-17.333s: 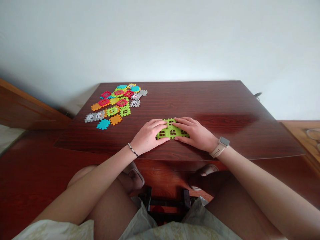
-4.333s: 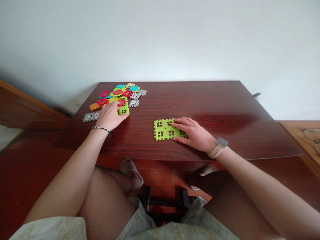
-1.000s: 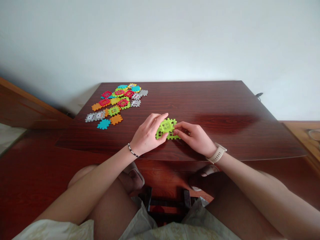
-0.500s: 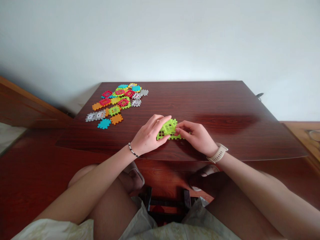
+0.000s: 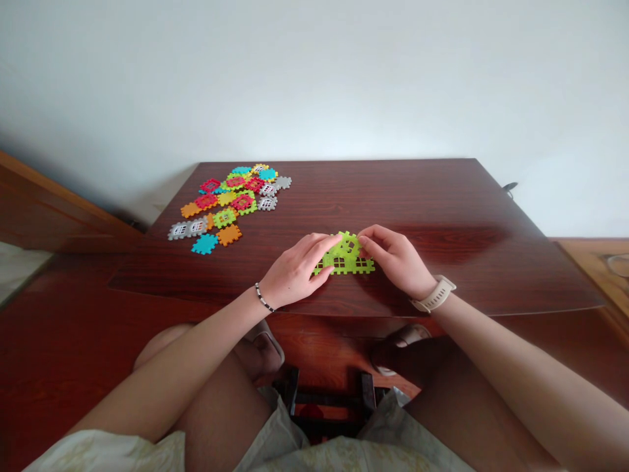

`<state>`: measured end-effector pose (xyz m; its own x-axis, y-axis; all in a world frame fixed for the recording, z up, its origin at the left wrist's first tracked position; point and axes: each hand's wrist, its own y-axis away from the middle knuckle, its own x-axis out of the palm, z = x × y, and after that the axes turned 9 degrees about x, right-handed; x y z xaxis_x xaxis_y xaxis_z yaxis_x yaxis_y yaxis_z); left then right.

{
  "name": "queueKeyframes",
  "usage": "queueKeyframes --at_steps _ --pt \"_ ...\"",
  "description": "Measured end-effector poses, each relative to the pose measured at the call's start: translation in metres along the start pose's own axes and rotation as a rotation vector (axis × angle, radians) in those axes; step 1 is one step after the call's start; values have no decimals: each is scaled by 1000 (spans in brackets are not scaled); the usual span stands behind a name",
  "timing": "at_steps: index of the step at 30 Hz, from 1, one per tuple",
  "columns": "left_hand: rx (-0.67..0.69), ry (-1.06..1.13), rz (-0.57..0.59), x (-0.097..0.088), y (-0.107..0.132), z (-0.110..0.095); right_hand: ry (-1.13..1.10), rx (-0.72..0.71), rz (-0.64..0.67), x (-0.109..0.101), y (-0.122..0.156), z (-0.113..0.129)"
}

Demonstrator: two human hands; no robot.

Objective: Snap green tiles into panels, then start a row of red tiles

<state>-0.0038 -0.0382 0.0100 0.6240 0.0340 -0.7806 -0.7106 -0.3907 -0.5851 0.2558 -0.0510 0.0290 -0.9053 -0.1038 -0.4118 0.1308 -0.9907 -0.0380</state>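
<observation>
Near the front edge of the table lies a row of lime-green toothed window tiles (image 5: pixel 351 265), its left end partly behind my left hand. Another lime-green window tile (image 5: pixel 348 244) sits tilted at the row's far side; whether it is locked in I cannot tell. My left hand (image 5: pixel 296 267) is curved round the left side of both, thumb on the near row and fingertips by the upper tile. The right edge of that upper tile is pinched between the thumb and fingers of my right hand (image 5: pixel 400 263).
A spread of toothed building tiles in several colours covers the table's far left, among them a blue tile (image 5: pixel 204 244), an orange tile (image 5: pixel 229 235) and a grey window tile (image 5: pixel 198 226). Behind the dark wooden table (image 5: pixel 403 196) rises a pale wall (image 5: pixel 344 78).
My right hand has shifted slightly right and up. The upper green tile has moved right and turned, and more of the near row shows between my hands.
</observation>
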Motion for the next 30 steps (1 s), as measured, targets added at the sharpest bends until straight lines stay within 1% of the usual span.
queueKeyframes --at_steps 5,10,15,20,25,30 --pt "37 -12 29 1 0 -1 99 -27 -44 -4 -3 -2" --pt "52 -19 75 2 0 1 152 -39 -83 -11 -8 -5" --pt "56 -8 135 4 0 3 198 -63 -99 -16 -10 -6" --pt "68 -4 169 5 1 4 230 -58 -102 -16 -11 -8" --pt "67 7 187 6 2 4 244 -67 -93 -15 -11 -9" --pt "41 -10 168 7 2 4 256 -66 -92 -15 -11 -10"
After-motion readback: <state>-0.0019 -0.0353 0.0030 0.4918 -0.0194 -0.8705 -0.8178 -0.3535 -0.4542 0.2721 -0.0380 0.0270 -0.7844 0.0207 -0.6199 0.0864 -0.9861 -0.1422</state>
